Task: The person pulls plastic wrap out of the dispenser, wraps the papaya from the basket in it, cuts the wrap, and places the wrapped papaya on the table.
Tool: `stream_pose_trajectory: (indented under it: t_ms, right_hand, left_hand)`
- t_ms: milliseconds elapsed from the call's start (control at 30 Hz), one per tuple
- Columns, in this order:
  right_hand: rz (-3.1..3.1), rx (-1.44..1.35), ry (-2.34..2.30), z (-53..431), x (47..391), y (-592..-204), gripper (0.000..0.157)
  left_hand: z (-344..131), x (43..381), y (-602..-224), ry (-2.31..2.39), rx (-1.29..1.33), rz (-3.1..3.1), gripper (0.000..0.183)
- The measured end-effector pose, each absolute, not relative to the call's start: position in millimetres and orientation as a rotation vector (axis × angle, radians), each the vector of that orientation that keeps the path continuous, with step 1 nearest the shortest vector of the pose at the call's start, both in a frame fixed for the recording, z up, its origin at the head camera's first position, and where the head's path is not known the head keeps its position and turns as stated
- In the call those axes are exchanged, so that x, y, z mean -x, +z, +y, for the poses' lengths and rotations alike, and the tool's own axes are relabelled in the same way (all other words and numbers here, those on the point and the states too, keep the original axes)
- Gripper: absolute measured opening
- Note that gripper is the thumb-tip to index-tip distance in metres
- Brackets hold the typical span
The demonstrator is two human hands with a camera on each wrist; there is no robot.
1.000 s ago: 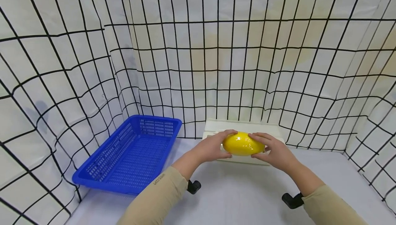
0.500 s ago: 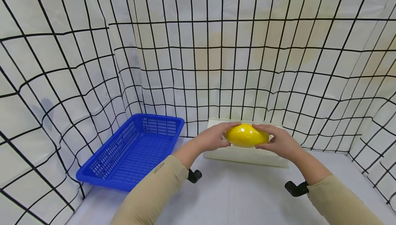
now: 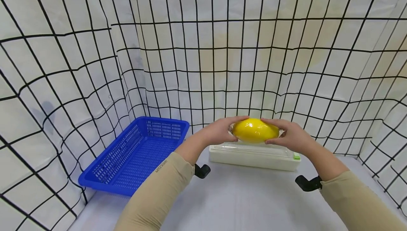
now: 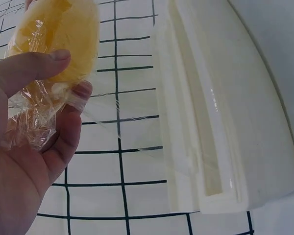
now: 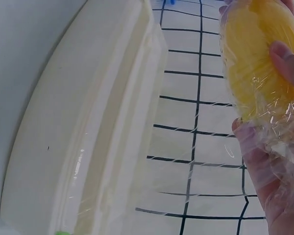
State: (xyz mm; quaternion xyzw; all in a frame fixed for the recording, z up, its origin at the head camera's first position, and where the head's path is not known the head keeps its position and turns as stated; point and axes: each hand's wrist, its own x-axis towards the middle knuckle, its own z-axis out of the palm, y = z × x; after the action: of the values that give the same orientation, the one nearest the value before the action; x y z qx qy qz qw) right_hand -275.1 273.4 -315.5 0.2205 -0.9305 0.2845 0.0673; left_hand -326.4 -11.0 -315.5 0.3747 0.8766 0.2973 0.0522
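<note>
In the head view, my left hand (image 3: 219, 131) and right hand (image 3: 292, 135) grip the two ends of a glossy yellow oval thing, rather like a melon (image 3: 255, 130), held up over a white cling film dispenser (image 3: 254, 159). Crumpled clear cling film (image 4: 36, 117) bunches at the ends, under my fingers. Thumbs lie on the near side, the other fingers curl round the far side. Both wrist views show a thin sheet of film stretching from the yellow thing towards the slotted top of the dispenser, which carries a green tab (image 3: 296, 156) at its right end.
A blue plastic basket (image 3: 83, 183) stands on the left of the white table (image 3: 241, 202). Black grid panels (image 3: 227, 72) backed with white sheeting enclose the left, back and right sides.
Both hands have raised the yellow thing up and away from me. The pale panel standing up along the dispenser's back has come down, leaving its clear-topped box in sight.
</note>
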Motion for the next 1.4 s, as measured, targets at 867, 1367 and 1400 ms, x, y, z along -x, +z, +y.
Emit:
stream_pose_trajectory:
  t_ms: [867,1367,1400]
  right_hand:
    - [-2.92,-0.671,1.024,272,244,-315,0.075]
    - [-2.931,-0.622,1.278,271,238,-361,0.069]
    - [-2.927,-0.62,1.29,271,239,-362,0.069]
  left_hand:
    - [-23,301,-317,1.05,-0.981,2.373,0.094]
    - [-27,282,-353,0.85,-1.135,2.642,0.1]
    - [-25,280,-355,0.774,-1.196,2.696,0.1]
